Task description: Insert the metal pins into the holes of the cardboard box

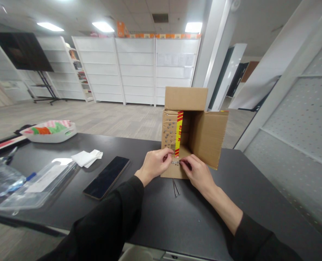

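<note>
An open cardboard box (197, 132) stands on its side with its opening towards me and its flaps folded out. Several round metal heads dot its left flap (168, 127). My left hand (157, 161) is closed at the foot of that flap, thumb and forefinger together; whatever they hold is too small to make out. Just right of it, my right hand (197, 170) pinches what looks like a nail at a short row of metal heads (175, 162) on the bottom flap (174, 172). Two loose nails (175, 188) lie on the table in front of the box.
On the dark table (161, 221), a phone (106, 177) lies left of my left arm. Farther left are crumpled tissues (87, 158), a clear plastic case (41, 185), a water bottle (3, 177) and a white basket (52, 135). A perforated panel (299, 127) rises along the right.
</note>
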`<state>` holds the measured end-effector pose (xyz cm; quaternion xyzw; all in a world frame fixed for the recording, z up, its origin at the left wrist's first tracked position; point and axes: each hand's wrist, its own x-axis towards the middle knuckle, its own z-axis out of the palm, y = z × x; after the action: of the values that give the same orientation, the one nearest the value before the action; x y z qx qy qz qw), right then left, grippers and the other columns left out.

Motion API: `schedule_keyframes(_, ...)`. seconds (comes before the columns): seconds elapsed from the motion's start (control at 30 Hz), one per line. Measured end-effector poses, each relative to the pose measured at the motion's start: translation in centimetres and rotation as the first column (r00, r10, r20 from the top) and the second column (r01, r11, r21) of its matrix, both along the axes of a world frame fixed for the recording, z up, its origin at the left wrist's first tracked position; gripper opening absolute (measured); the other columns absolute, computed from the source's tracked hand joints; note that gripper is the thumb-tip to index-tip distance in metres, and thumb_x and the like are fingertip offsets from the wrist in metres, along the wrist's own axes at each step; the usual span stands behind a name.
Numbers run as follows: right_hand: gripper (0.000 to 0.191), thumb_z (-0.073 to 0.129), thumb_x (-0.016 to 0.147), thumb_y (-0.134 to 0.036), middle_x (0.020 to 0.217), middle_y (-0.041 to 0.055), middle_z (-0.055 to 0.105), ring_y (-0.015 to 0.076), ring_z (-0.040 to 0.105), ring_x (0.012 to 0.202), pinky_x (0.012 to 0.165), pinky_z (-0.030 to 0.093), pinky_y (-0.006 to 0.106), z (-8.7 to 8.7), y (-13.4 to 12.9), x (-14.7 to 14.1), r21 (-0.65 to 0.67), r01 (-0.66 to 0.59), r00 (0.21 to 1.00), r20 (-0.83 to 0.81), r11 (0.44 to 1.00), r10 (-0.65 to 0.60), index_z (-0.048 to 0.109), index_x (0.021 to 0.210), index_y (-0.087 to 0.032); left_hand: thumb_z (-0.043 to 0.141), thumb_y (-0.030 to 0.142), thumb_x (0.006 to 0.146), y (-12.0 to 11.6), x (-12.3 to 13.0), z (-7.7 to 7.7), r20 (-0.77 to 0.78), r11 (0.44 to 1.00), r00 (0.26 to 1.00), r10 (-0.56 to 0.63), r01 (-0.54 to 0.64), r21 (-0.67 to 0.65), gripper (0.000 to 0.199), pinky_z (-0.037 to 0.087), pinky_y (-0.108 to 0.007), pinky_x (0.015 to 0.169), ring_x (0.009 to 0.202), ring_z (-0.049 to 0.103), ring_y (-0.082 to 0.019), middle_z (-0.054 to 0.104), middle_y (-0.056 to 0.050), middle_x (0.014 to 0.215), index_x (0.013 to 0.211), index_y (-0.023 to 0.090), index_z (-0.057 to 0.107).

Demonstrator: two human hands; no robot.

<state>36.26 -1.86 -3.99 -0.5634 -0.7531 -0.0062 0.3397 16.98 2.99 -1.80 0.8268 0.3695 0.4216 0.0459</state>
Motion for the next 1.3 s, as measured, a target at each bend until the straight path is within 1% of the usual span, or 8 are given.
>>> schedule_keyframes(0.33,0.016,0.05,0.094,-0.026,0.086,0.0044,0.064,0.0185,0.063,0.079,0.073,0.049,0.03,0.12,-0.04,0.03,0.005,-0.007,1.0,-0.017,1.0,0.007,0.064,0.091,-0.022,0.055,0.018,0.086,0.05,-0.05,-0.01,0.004,1.0,1.0,-0.004,0.004,-0.002,0.019,0.041,-0.021,0.054,0.055,0.061,-0.01,0.073,0.001,0.071,0.092,0.021,0.073)
schedule_keyframes(0.97,0.017,0.047,0.094,-0.026,0.085,0.004,0.062,0.0184,0.062,0.078,0.075,0.048,0.032,0.09,0.05,0.1,-0.018,0.013,0.999,-0.039,1.0,-0.014,0.062,0.089,-0.022,0.055,0.018,0.087,-0.02,-0.05,0.04,0.004,1.0,1.0,0.003,-0.003,0.001,0.019,0.043,-0.02,0.056,0.058,0.063,-0.01,0.072,0.001,0.07,0.091,0.021,0.073)
schedule_keyframes(1.3,0.015,0.048,0.094,-0.024,0.085,0.0044,0.062,0.0184,0.061,0.077,0.074,0.049,0.032,-0.02,0.15,0.19,-0.021,-0.004,0.999,-0.044,1.0,0.003,0.062,0.088,-0.021,0.054,0.019,0.087,-0.18,-0.02,0.16,-0.001,1.0,1.0,0.006,-0.006,-0.007,0.02,0.044,-0.021,0.057,0.058,0.062,-0.01,0.07,0.002,0.067,0.092,0.021,0.073)
